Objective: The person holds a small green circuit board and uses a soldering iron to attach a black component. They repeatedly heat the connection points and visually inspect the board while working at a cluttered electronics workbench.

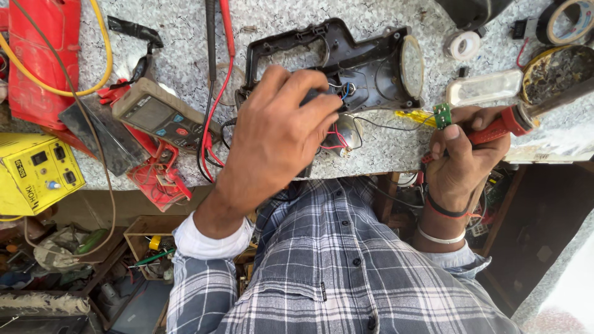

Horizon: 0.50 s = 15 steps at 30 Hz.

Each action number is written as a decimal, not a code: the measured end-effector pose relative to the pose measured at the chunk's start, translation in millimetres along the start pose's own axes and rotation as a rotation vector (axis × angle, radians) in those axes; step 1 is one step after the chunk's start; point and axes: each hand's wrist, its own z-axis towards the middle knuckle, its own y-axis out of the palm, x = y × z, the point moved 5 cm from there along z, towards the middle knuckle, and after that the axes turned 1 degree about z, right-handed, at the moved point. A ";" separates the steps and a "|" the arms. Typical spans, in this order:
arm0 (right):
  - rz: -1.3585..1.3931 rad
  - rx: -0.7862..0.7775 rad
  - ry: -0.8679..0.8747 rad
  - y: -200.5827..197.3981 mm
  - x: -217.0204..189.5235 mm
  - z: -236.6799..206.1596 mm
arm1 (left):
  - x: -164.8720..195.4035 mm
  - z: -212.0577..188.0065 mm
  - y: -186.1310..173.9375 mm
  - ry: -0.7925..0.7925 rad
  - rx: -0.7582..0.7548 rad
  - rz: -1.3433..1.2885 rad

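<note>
Black plastic casing (pixel 346 59), opened up with its insides showing, lies near the front edge of the speckled table (pixel 185 37), a little right of the middle. The left hand (pixel 278 133) is spread over its lower left part, fingers bent down onto it; the hand covers whatever the fingertips touch, so I cannot tell if they grip anything. Thin red, blue and black wires (pixel 340 133) trail out from under that hand toward a small shiny round part (pixel 348 131) at the table's front edge, half hidden by the fingers. The right hand (pixel 461 151), well apart from the left, is closed around the red handle of a soldering iron (pixel 501 124), whose tip end is hard to make out against a dirty round tin (pixel 557 71). A small green circuit board (pixel 442 114) sits just above that thumb. A grey meter (pixel 154 111) lies toward the left edge, its leads cut off at the top.
</note>
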 end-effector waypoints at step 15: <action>0.010 -0.007 -0.011 -2.2 2.3 3.0 | -9.1 22.9 22.0 0.029 -0.076 -0.005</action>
